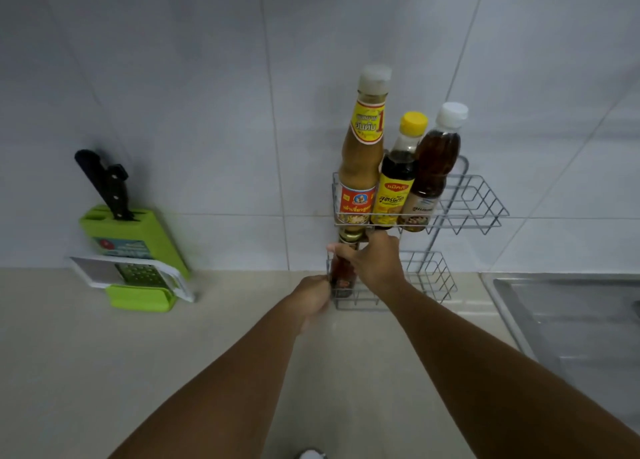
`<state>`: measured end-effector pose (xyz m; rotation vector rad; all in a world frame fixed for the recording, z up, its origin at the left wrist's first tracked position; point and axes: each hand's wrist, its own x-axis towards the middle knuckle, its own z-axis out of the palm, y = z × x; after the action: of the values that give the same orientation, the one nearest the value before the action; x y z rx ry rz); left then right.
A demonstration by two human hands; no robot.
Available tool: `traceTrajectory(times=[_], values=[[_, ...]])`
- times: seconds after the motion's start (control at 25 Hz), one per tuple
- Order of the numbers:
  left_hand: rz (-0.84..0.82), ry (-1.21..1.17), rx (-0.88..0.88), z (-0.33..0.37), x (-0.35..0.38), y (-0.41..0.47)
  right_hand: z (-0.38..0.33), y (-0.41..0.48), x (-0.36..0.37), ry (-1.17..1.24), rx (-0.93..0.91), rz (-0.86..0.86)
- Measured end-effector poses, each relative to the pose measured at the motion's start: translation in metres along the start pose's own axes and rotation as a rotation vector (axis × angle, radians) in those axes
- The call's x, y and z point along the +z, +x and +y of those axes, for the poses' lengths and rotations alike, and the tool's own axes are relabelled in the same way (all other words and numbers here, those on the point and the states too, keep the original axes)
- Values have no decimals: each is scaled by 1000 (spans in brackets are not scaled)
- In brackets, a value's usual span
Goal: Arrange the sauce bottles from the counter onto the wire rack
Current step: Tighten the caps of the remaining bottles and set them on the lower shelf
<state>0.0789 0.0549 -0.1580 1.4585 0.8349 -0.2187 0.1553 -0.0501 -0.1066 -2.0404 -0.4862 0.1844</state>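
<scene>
Two bare forearms reach in from the near edge. The right hand (372, 261) wraps a dark bottle (343, 271) standing at the left end of the wire rack (460, 212)'s lower tier; the left hand (313, 297) touches its base — grip unclear. Three bottles stand above — tan sauce (362, 153), yellow-capped (398, 178), white-capped (434, 167).

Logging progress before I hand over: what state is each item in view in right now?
Tall tan sauce bottle: upright, capped, upper shelf.
Yellow-capped bottle: upright, capped, upper shelf.
White-capped bottle: tilted, capped, upper shelf.
Dark bottle: upright in lower shelf, held by both hands.
Left hand: at its base.
Right hand: around its neck.
Wire rack: right side bare.
Knife: in green block.
</scene>
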Motion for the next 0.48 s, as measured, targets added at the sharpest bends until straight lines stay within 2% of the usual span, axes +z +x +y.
traceTrajectory(times=[0.16, 0.36, 0.48], values=[[-30, -33, 5, 3, -1, -22, -2, -6, -1, -13, 51, -22], [-8, 0, 78, 24, -20, -80, 0, -31, -13, 123, 187, -222], [47, 79, 157, 29, -27, -123, -18, -55, -27, 162, 196, -198]])
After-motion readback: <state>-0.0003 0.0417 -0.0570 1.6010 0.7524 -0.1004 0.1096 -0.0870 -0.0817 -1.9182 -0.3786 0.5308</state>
